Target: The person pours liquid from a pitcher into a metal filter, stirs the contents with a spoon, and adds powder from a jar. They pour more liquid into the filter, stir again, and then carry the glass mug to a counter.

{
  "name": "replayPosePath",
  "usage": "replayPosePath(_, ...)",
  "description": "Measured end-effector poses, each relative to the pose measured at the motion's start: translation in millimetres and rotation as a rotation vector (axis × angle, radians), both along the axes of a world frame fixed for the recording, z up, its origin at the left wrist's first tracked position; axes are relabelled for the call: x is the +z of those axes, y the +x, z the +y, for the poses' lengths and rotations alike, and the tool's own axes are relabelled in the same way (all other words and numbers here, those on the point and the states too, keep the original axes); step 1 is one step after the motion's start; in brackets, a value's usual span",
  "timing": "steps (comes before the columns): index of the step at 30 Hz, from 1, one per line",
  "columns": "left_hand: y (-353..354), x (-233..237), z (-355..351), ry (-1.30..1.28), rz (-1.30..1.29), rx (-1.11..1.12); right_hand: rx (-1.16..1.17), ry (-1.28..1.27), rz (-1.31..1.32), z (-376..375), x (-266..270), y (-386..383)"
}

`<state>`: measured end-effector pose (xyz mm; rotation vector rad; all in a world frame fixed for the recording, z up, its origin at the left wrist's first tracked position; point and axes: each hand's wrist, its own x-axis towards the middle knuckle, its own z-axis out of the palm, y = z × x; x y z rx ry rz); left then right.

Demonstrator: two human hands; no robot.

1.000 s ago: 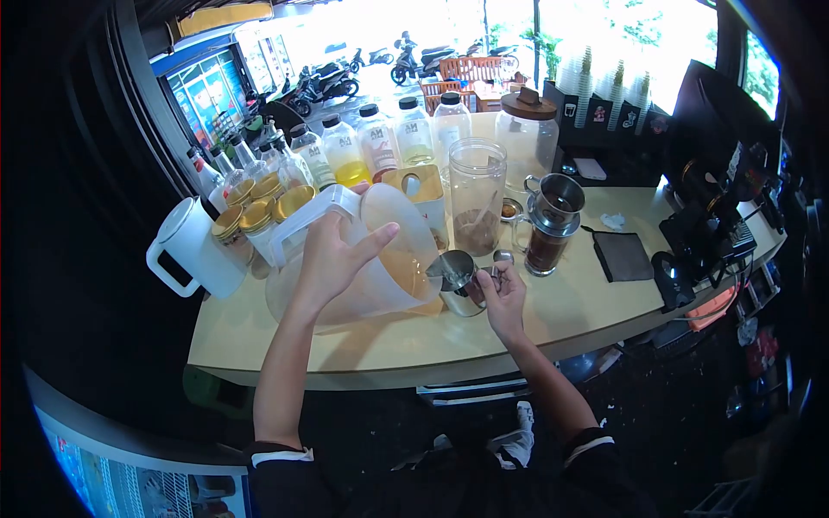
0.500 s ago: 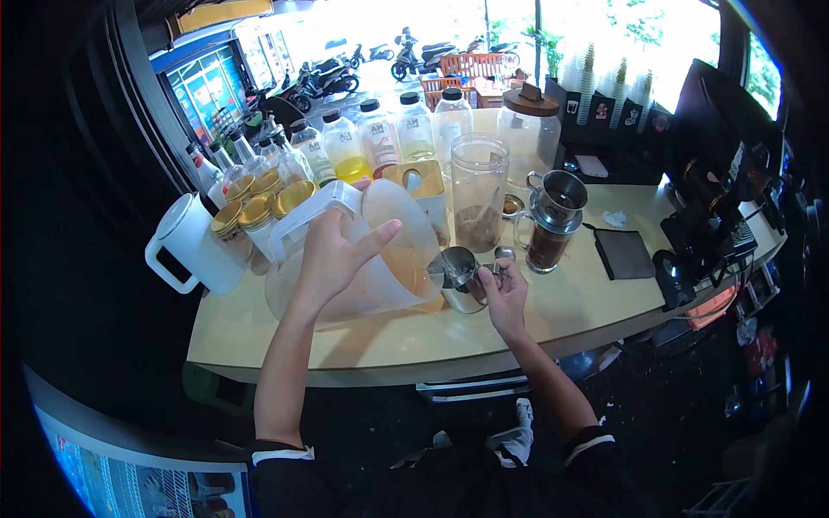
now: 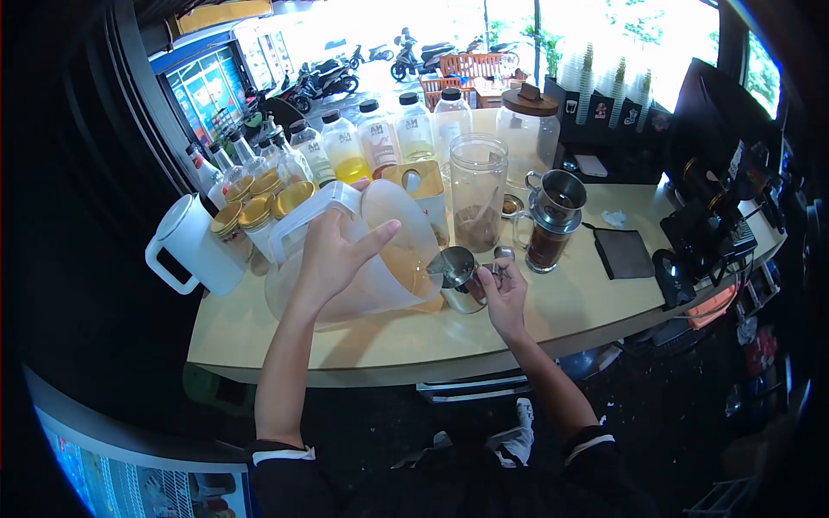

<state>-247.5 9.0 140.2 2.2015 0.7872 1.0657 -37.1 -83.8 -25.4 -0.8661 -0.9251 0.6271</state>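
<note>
My left hand (image 3: 332,255) is wrapped around the handle of a large translucent plastic pitcher (image 3: 363,293), its thumb stretched out to the right. The pitcher is tipped toward the right, and amber liquid (image 3: 404,266) shows inside near its mouth. Right at the pitcher's lip is a small shiny metal cup (image 3: 466,289), its opening facing up. My right hand (image 3: 508,298) grips this cup by its side handle, fingers closed. Behind the cup stands a tall clear jar (image 3: 477,186) with brown contents at the bottom.
A metal drip filter (image 3: 557,200) sits on a glass mug (image 3: 547,249) of dark liquid. Gold-lidded jars (image 3: 256,211), a white jug (image 3: 197,242) and capped bottles (image 3: 377,134) line the counter's left and back. At right lie a dark cloth (image 3: 623,254) and a monitor (image 3: 721,129).
</note>
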Motion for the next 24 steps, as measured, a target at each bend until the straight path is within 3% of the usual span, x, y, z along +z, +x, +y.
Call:
replayPosePath(16, 2.1, -5.9, 5.8, 0.119, -0.050, 0.026, -0.005, 0.015, -0.023, 0.5, -1.2, 0.5)
replayPosePath(24, 0.2, -2.1, 1.7, 0.026, 0.010, 0.005, 0.004, 0.015, -0.023, 1.1, -3.3, 1.7)
